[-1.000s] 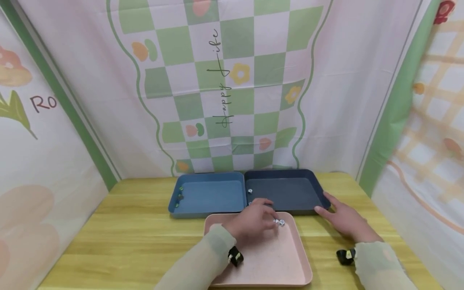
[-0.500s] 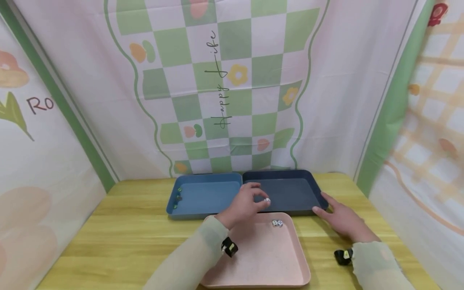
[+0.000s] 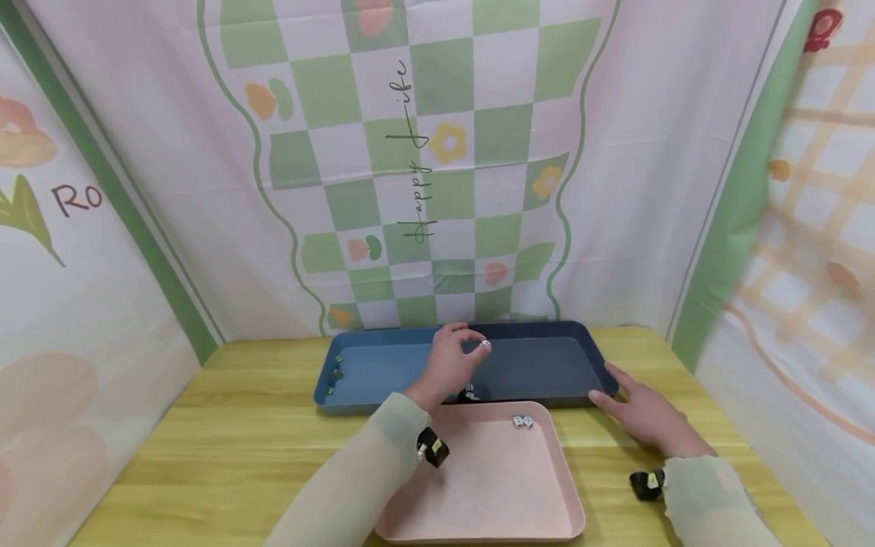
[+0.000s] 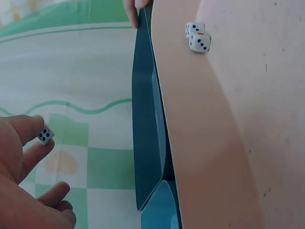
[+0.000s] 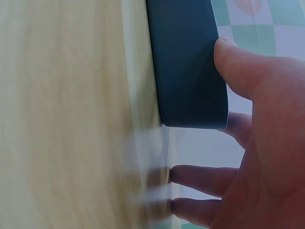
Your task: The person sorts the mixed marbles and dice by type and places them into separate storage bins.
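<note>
My left hand (image 3: pixel 447 366) pinches a white die (image 3: pixel 485 345) between thumb and forefinger, above the left part of the dark navy tray (image 3: pixel 540 361). In the left wrist view the die (image 4: pixel 45 135) shows blue pips, and the other fingers are loosely bent. Two more dice (image 4: pixel 199 40) lie side by side near the far right corner of the pink tray (image 3: pixel 506 486). A few dice (image 3: pixel 469 391) are partly visible in the navy tray beside my left wrist. My right hand (image 3: pixel 645 410) holds the navy tray's front right corner, thumb (image 5: pixel 238 62) on its rim.
A blue tray (image 3: pixel 383 368) adjoins the navy one on the left, with several small green and dark pieces (image 3: pixel 337 374) along its left wall. The trays sit on a wood-grain table (image 3: pixel 225 456). A printed curtain (image 3: pixel 444 190) hangs right behind them.
My left hand has picked one die out of the pink tray and carried it forward and left over the navy tray. The right hand stays at the tray corner.
</note>
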Action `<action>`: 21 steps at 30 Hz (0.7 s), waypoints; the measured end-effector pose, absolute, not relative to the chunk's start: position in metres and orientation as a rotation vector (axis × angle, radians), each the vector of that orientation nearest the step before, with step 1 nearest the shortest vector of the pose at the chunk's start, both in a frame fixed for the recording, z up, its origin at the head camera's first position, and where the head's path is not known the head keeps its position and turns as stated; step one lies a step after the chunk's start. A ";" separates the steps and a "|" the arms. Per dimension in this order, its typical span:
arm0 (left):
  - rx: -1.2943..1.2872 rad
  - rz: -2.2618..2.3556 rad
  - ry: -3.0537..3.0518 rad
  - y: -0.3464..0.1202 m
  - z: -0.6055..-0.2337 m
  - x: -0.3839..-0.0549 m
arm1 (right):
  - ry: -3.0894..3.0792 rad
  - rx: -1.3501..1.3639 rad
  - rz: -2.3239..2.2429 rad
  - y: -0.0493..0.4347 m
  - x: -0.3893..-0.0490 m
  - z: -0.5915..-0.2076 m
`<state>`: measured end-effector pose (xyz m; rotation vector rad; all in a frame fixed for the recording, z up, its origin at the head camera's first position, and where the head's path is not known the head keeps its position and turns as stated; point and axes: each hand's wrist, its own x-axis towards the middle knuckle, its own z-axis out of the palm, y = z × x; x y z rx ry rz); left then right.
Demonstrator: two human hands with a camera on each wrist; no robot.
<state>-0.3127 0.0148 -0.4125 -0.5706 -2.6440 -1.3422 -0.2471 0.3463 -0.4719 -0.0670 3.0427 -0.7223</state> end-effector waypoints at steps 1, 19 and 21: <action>-0.559 -1.345 -2.647 0.014 -0.413 -0.314 | 3.041 -0.067 -0.722 0.346 -0.248 -0.472; -0.472 -1.354 -2.667 0.010 -0.419 -0.328 | 3.021 -0.043 -0.715 0.347 -0.248 -0.471; -0.469 -1.358 -2.670 0.011 -0.419 -0.328 | 3.024 -0.045 -0.716 0.347 -0.248 -0.472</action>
